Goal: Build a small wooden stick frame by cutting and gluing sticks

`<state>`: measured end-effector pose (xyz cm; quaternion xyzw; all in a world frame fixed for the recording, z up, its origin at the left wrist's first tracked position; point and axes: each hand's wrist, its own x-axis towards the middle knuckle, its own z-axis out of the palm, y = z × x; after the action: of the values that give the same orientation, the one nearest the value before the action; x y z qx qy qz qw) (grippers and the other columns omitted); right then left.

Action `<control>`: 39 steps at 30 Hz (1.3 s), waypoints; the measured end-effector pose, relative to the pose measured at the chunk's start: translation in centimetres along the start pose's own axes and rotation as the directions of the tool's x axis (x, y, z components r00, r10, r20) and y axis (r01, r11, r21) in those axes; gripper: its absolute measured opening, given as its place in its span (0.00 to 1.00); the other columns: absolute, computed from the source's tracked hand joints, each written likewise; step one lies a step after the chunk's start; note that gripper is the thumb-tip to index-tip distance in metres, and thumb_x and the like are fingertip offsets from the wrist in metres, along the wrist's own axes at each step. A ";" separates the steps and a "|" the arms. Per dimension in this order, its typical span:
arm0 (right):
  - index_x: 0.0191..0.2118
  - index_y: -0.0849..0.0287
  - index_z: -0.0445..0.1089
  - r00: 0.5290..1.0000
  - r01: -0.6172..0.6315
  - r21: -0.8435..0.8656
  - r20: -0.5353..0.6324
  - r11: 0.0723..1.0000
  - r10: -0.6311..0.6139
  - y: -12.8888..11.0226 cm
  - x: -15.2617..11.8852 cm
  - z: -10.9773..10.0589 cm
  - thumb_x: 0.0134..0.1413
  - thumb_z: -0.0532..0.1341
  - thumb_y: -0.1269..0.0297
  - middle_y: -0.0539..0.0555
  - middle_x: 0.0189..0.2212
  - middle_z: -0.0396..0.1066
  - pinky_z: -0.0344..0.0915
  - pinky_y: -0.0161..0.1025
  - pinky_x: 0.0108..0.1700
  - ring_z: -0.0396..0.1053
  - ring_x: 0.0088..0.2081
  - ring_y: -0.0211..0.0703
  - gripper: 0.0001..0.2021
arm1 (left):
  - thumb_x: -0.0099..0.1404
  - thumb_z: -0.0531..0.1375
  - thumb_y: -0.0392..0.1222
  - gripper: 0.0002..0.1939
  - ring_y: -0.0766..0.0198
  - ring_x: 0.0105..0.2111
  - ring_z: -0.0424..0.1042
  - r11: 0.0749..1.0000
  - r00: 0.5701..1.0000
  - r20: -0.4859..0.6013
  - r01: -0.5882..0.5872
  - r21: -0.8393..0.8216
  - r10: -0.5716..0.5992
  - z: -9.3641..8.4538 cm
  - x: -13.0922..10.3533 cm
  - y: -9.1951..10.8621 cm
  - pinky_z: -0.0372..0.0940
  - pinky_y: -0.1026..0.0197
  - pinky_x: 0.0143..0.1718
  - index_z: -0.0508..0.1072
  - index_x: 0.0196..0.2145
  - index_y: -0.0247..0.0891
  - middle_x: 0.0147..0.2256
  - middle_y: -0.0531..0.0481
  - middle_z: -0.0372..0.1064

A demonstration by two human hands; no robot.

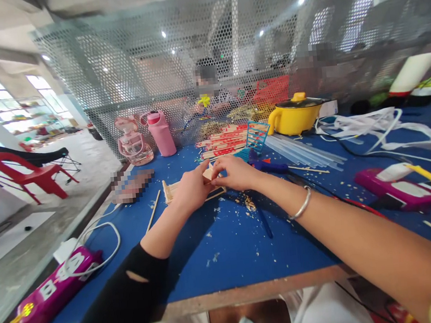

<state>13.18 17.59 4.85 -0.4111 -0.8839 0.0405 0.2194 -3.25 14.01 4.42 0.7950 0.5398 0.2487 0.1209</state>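
My left hand (192, 189) and my right hand (234, 172) meet near the middle of the blue table, fingers closed on a small pale wooden piece (208, 174). Under and beside my left hand lies a small frame of wooden sticks (169, 190); whether the piece is joined to it is hidden by my fingers. Just right of my right hand rests a dark blue glue gun (271, 166), partly covered by the hand. A loose wooden stick (153, 211) lies to the left of the frame.
Behind my hands are a pile of red-marked sticks (225, 141), a teal plastic rack (257, 133) and translucent glue sticks (305, 151). Farther back stand a yellow pot (294, 117) and a pink bottle (161, 133). Purple power strips (60, 285) with cables flank the work area. A person sits beyond the mesh.
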 end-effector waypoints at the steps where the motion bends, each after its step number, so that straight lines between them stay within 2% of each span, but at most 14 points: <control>1: 0.32 0.57 0.76 1.000 0.001 -0.001 0.005 1.000 -0.001 0.0 0.1 0.0 0.50 0.65 0.59 0.55 0.36 0.73 0.60 0.42 0.45 0.67 0.43 0.46 0.08 | 0.59 0.60 0.38 0.35 0.58 0.36 0.77 1.000 1.000 -0.001 0.000 0.002 0.000 0.0 0.0 0.0 0.65 0.62 0.36 0.55 0.63 0.35 0.34 0.47 0.79; 4: 0.31 0.57 0.77 0.999 0.028 -0.013 0.021 1.000 -0.027 -0.1 0.1 -0.1 0.51 0.65 0.61 0.54 0.38 0.73 0.59 0.43 0.46 0.66 0.44 0.47 0.06 | 0.59 0.60 0.38 0.36 0.57 0.39 0.77 1.000 1.000 -0.005 0.007 0.008 -0.007 -0.1 0.0 0.1 0.65 0.62 0.36 0.53 0.63 0.35 0.36 0.45 0.79; 9: 0.32 0.58 0.75 0.995 0.094 -0.036 0.029 0.995 -0.093 -0.1 -0.1 -0.1 0.53 0.63 0.64 0.55 0.40 0.73 0.55 0.45 0.49 0.64 0.46 0.48 0.05 | 0.58 0.60 0.36 0.38 0.58 0.39 0.77 1.000 1.000 0.020 -0.003 0.008 0.003 -0.2 -0.1 0.1 0.64 0.63 0.36 0.52 0.64 0.37 0.36 0.46 0.79; 18: 0.32 0.59 0.73 0.987 0.160 -0.025 0.032 0.987 -0.159 0.5 0.0 0.5 0.57 0.60 0.61 0.55 0.39 0.73 0.57 0.43 0.49 0.65 0.45 0.46 0.07 | 0.58 0.59 0.36 0.35 0.57 0.39 0.76 0.997 0.999 0.033 -0.025 0.070 0.022 -0.3 -0.8 -0.9 0.64 0.61 0.38 0.55 0.63 0.39 0.39 0.46 0.78; 21: 0.38 0.58 0.73 0.990 0.137 -0.034 -0.012 0.990 -0.137 0.5 -0.4 0.1 0.58 0.59 0.62 0.55 0.40 0.73 0.58 0.40 0.48 0.66 0.46 0.44 0.08 | 0.59 0.58 0.35 0.35 0.58 0.39 0.75 0.995 0.999 0.039 -0.020 0.094 0.016 -0.4 -0.8 -0.7 0.64 0.61 0.39 0.55 0.63 0.38 0.39 0.46 0.78; 23: 0.41 0.60 0.72 0.995 0.077 -0.060 -0.064 0.995 -0.081 0.3 -0.9 -0.7 0.58 0.56 0.63 0.56 0.40 0.73 0.59 0.39 0.47 0.66 0.44 0.44 0.10 | 0.59 0.58 0.35 0.35 0.58 0.40 0.75 0.992 0.999 0.042 -0.012 0.123 0.006 -0.5 -0.9 -0.6 0.64 0.61 0.39 0.55 0.63 0.39 0.38 0.47 0.78; 25: 0.40 0.59 0.73 0.997 0.008 -0.098 -0.079 0.995 -0.016 -0.2 -1.7 -1.5 0.58 0.55 0.64 0.55 0.37 0.74 0.60 0.39 0.42 0.68 0.39 0.43 0.11 | 0.59 0.58 0.36 0.34 0.56 0.41 0.74 0.987 0.999 0.045 0.003 0.163 -0.010 -0.7 -1.1 -0.6 0.64 0.60 0.38 0.55 0.63 0.41 0.39 0.47 0.77; 28: 0.32 0.54 0.76 0.999 -0.034 -0.168 0.028 0.985 0.039 -1.4 -2.8 -1.8 0.54 0.58 0.63 0.52 0.28 0.76 0.60 0.37 0.32 0.69 0.30 0.42 0.09 | 0.54 0.62 0.40 0.37 0.51 0.41 0.74 0.975 0.997 0.063 0.019 0.220 -0.034 -1.0 -1.4 -0.8 0.65 0.58 0.37 0.58 0.61 0.45 0.41 0.45 0.76; 30: 0.31 0.52 0.77 0.992 -0.031 -0.217 0.112 0.976 0.057 -2.2 -3.4 -1.1 0.52 0.60 0.63 0.52 0.27 0.77 0.59 0.37 0.30 0.71 0.30 0.44 0.07 | 0.53 0.64 0.41 0.37 0.48 0.41 0.74 0.969 0.997 0.068 0.026 0.244 -0.044 -1.0 -1.5 -0.9 0.65 0.57 0.37 0.60 0.60 0.46 0.42 0.44 0.76; 34: 0.36 0.52 0.77 0.980 -0.032 -0.302 0.177 0.953 0.089 -3.1 -4.0 1.3 0.57 0.56 0.63 0.56 0.32 0.78 0.62 0.38 0.32 0.74 0.33 0.48 0.11 | 0.58 0.58 0.40 0.29 0.49 0.42 0.74 0.962 0.997 0.048 0.044 0.269 -0.059 -1.0 -1.4 -1.0 0.65 0.57 0.36 0.63 0.58 0.49 0.44 0.44 0.75; 39: 0.37 0.53 0.75 0.974 -0.039 -0.345 0.197 0.938 0.113 -3.4 -3.8 2.6 0.60 0.54 0.61 0.57 0.32 0.78 0.64 0.39 0.34 0.75 0.35 0.49 0.12 | 0.59 0.58 0.40 0.28 0.49 0.43 0.74 0.955 0.997 0.025 0.063 0.290 -0.073 -0.8 -1.4 -1.0 0.65 0.57 0.37 0.64 0.58 0.47 0.45 0.43 0.75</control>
<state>11.83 12.78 1.98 -0.4700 -0.8793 -0.0600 0.0474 -4.91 13.04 4.25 0.7894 0.5952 0.1489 0.0214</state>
